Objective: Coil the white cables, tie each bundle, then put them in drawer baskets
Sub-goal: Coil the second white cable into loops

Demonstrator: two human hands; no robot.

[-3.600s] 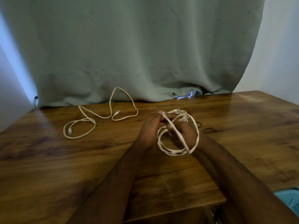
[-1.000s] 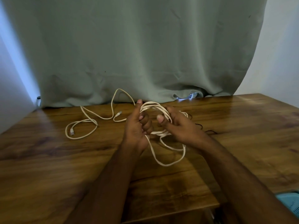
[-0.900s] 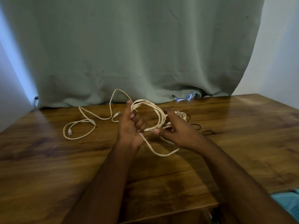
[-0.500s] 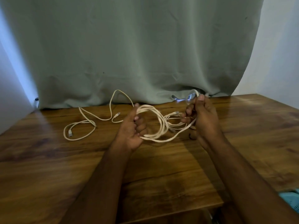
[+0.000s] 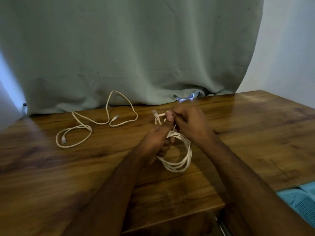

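Gripping one coiled cable (image 5: 177, 160), two hands (image 5: 156, 142) (image 5: 190, 124) closed; one loose cable (image 5: 81, 128) beside

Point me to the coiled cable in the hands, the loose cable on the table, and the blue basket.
coiled cable (image 5: 179, 165): head view, lower arc of the loops.
loose cable (image 5: 75, 128): head view, left loop on the table.
blue basket (image 5: 301, 203): head view, perforated wall.
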